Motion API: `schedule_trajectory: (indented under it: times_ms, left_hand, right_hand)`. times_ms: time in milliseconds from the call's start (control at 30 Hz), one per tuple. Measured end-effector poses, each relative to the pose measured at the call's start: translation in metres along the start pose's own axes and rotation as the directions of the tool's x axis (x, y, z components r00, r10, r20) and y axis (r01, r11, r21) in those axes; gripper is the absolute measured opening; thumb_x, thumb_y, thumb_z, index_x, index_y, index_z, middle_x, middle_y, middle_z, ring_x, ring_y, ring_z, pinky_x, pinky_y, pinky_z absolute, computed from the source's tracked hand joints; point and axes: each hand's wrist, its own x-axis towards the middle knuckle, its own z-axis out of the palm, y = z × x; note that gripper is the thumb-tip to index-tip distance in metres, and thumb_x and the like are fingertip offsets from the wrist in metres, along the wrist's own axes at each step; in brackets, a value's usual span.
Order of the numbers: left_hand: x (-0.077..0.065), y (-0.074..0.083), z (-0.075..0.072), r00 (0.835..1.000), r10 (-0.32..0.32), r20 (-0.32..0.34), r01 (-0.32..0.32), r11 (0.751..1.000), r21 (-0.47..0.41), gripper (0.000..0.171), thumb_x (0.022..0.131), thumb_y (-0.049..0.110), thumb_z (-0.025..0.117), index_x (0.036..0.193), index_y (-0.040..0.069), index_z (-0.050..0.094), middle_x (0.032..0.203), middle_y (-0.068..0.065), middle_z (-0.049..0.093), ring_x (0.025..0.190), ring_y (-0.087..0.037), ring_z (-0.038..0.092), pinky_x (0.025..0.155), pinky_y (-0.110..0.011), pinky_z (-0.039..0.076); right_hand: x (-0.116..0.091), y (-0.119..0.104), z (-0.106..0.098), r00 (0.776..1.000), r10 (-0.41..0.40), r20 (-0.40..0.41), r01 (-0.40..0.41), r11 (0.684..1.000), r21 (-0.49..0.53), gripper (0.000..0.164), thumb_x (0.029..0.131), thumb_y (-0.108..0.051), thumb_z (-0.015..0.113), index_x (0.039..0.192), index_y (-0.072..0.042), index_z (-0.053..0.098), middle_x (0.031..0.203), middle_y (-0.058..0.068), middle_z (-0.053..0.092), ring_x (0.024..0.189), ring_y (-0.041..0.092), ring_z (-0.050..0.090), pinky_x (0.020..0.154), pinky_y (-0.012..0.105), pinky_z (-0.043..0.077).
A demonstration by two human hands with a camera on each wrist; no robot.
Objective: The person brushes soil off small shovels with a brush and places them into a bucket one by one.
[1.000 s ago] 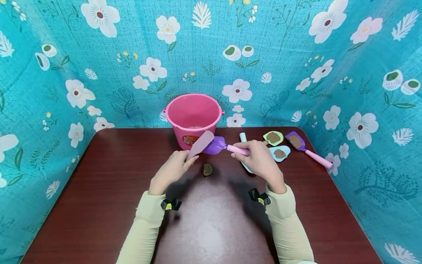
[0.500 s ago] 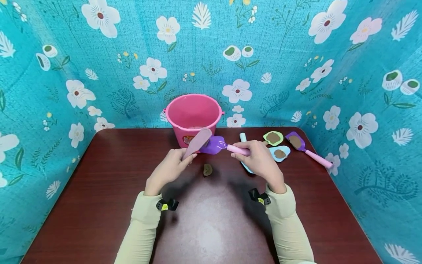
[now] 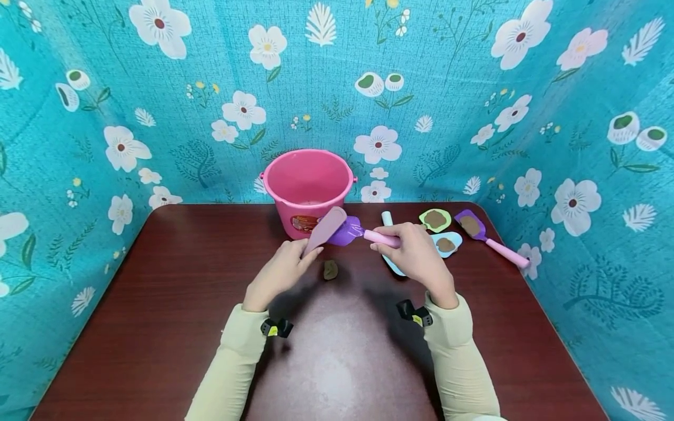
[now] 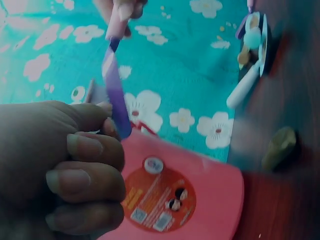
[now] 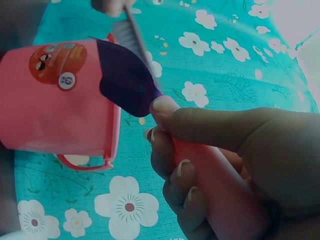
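My left hand (image 3: 280, 270) grips a pinkish brush (image 3: 325, 229) by its handle; the bristles show in the right wrist view. The brush lies across the purple blade of a toy shovel (image 3: 347, 230), hiding part of it. My right hand (image 3: 418, 257) holds that shovel by its pink handle, thumb along the top in the right wrist view. Both tools are held above the table, in front of a pink bucket (image 3: 287, 215). Below them a small brown lump (image 3: 330, 269) lies on the table. Whether brush and blade touch, I cannot tell.
On the right of the dark table (image 3: 158, 327) lie a second purple shovel (image 3: 476, 228), a green tool (image 3: 444, 218) and a light blue tool (image 3: 451, 241), each with brown material on it. A pale blue handled tool (image 3: 387, 219) lies partly behind my right hand. Floral cloth (image 3: 326, 76) surrounds the table.
My left hand drew the brush slightly left, then moved it back right across the shovel blade. The right hand and its shovel have stayed nearly still.
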Motion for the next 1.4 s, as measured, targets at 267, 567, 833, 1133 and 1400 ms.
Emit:
schedule_trajectory:
  times_ms: [267, 567, 833, 1133, 1400]
  left_hand:
    - [-0.002, -0.013, -0.013, 0.996, -0.085, -0.009, 0.086, 0.995, 0.045, 0.023, 0.102, 0.029, 0.062, 0.097, 0.006, 0.062, 0.065, -0.003, 0.048, 0.054, -0.013, 0.041, 0.05, -0.026, 0.039]
    - [-0.007, -0.02, -0.028, 0.994, -0.1, -0.032, 0.101, 0.994, 0.034, 0.02, 0.102, 0.026, 0.063, 0.102, 0.006, 0.064, 0.064, -0.004, 0.049, 0.053, -0.015, 0.04, 0.048, -0.028, 0.038]
    - [-0.011, -0.006, -0.028, 0.999, -0.019, -0.03, 0.017, 0.998, -0.061, 0.023, 0.103, 0.031, 0.06, 0.088, 0.014, 0.06, 0.062, 0.0, 0.042, 0.052, -0.012, 0.035, 0.048, -0.026, 0.031]
    - [-0.002, 0.011, -0.003, 0.996, 0.067, 0.057, -0.061, 0.994, -0.095, 0.023, 0.102, 0.03, 0.062, 0.087, 0.013, 0.06, 0.064, 0.003, 0.045, 0.054, -0.008, 0.037, 0.051, -0.024, 0.033]
    - [0.0, -0.001, -0.001, 0.998, 0.036, 0.047, -0.033, 0.996, -0.081, 0.025, 0.103, 0.03, 0.061, 0.086, 0.012, 0.059, 0.064, 0.001, 0.045, 0.054, -0.009, 0.038, 0.05, -0.024, 0.034]
  right_hand:
    - [-0.001, 0.002, -0.002, 1.0, 0.008, 0.008, -0.008, 1.0, 0.013, 0.036, 0.087, -0.022, 0.082, 0.119, -0.008, 0.076, 0.098, 0.009, 0.076, 0.074, 0.02, 0.061, 0.066, 0.035, 0.047]
    - [0.0, 0.0, -0.006, 1.0, -0.007, -0.002, 0.007, 0.999, 0.046, 0.036, 0.085, -0.02, 0.083, 0.118, -0.007, 0.076, 0.096, 0.009, 0.076, 0.073, 0.021, 0.06, 0.067, 0.036, 0.048]
    - [0.001, 0.002, -0.001, 1.0, 0.006, -0.002, -0.006, 1.0, 0.013, 0.035, 0.087, -0.022, 0.082, 0.118, -0.008, 0.076, 0.097, 0.008, 0.076, 0.076, 0.02, 0.061, 0.069, 0.036, 0.047]
    - [0.003, -0.001, 0.002, 0.999, -0.042, -0.003, 0.042, 0.999, -0.017, 0.034, 0.087, -0.024, 0.082, 0.118, -0.01, 0.077, 0.089, 0.005, 0.075, 0.069, 0.018, 0.057, 0.066, 0.035, 0.043]
    - [0.0, 0.0, 0.003, 0.999, -0.039, -0.017, 0.039, 0.999, -0.015, 0.036, 0.086, -0.022, 0.083, 0.118, -0.007, 0.076, 0.096, 0.009, 0.077, 0.073, 0.018, 0.062, 0.066, 0.035, 0.047]
